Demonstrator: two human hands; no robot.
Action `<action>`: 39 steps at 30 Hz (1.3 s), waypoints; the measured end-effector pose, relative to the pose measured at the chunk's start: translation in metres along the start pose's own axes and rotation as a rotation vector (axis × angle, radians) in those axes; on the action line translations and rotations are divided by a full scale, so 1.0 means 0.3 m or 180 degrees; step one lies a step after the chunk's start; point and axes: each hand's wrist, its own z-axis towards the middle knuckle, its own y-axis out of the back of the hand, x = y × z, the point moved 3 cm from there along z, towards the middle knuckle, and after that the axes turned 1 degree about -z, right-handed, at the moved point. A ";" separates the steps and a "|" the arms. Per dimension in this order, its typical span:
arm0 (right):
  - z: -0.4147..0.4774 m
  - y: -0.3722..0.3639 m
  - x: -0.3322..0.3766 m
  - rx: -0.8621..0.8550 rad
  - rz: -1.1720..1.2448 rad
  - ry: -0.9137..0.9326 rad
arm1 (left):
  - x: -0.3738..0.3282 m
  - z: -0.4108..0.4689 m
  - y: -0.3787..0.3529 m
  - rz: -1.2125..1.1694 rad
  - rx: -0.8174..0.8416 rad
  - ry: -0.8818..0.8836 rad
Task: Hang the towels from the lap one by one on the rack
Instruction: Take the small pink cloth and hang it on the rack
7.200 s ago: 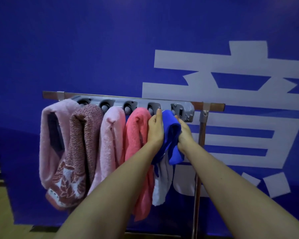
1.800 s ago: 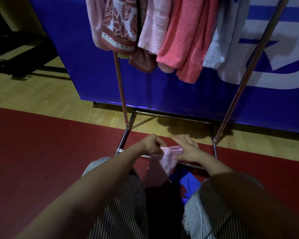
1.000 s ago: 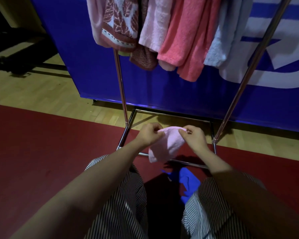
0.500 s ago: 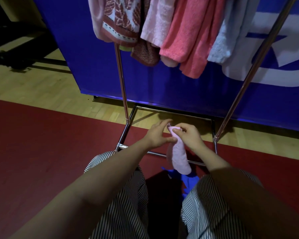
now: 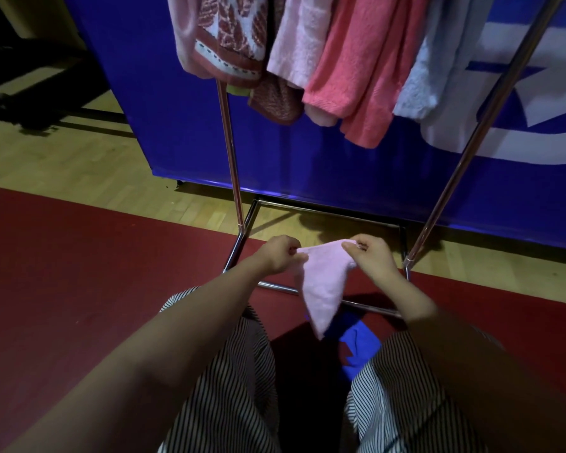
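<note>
I have both arms reaching forward and down from the bottom corners of the view, bare as far as I can see, forearms converging toward the middle. My left hand (image 5: 280,253) is curled into a loose fist, knuckles up, with thumb and forefinger pinching one top corner of the pink towel (image 5: 324,282). My right hand (image 5: 371,256) sits about level with it and near it, fingers curled, pinching the other top corner. The two hands are apart, not touching. My left wrist looks straight; my right wrist bends slightly inward.
</note>
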 end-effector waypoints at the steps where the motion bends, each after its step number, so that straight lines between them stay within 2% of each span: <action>1: 0.001 0.000 -0.005 -0.0046 -0.0028 -0.0086 | 0.000 0.001 -0.001 -0.0092 -0.0131 0.0071; 4: -0.009 -0.011 0.000 -0.0100 -0.0285 -0.0256 | -0.016 0.004 -0.019 -0.0448 -0.0407 0.0350; 8: -0.030 -0.056 0.030 0.0106 -0.0480 -0.0480 | -0.069 0.000 -0.060 -0.1028 -0.0454 0.0495; 15: -0.032 -0.115 0.045 0.0301 0.0204 -0.0898 | -0.116 0.001 -0.100 -0.1338 -0.0784 0.0488; 18: -0.036 -0.120 0.044 0.0309 0.0802 -0.1141 | -0.111 0.002 -0.098 -0.1620 -0.0896 0.0473; 23: -0.049 -0.126 0.060 0.0450 0.1565 -0.1659 | -0.112 -0.004 -0.102 -0.1714 -0.0641 0.0593; 27: -0.048 -0.127 0.082 0.0945 0.1867 -0.1926 | -0.116 -0.005 -0.105 -0.1396 -0.0478 0.0395; 31: -0.042 -0.104 0.074 0.1286 0.1746 -0.1747 | -0.102 0.000 -0.061 -0.1120 -0.0784 0.0235; 33: -0.035 -0.091 0.063 0.1141 0.1297 -0.1516 | -0.094 0.007 -0.036 -0.0998 -0.0935 0.0219; 34: -0.029 -0.083 0.045 0.0899 0.0974 -0.1376 | -0.093 0.011 -0.026 -0.1004 -0.0965 0.0182; 36: -0.017 -0.072 0.010 0.0564 0.0680 -0.1051 | -0.100 0.010 -0.010 -0.1100 -0.0871 0.0042; 39: -0.031 -0.068 0.017 0.1058 0.1041 -0.0621 | -0.125 -0.008 0.010 -0.1467 -0.0431 -0.0158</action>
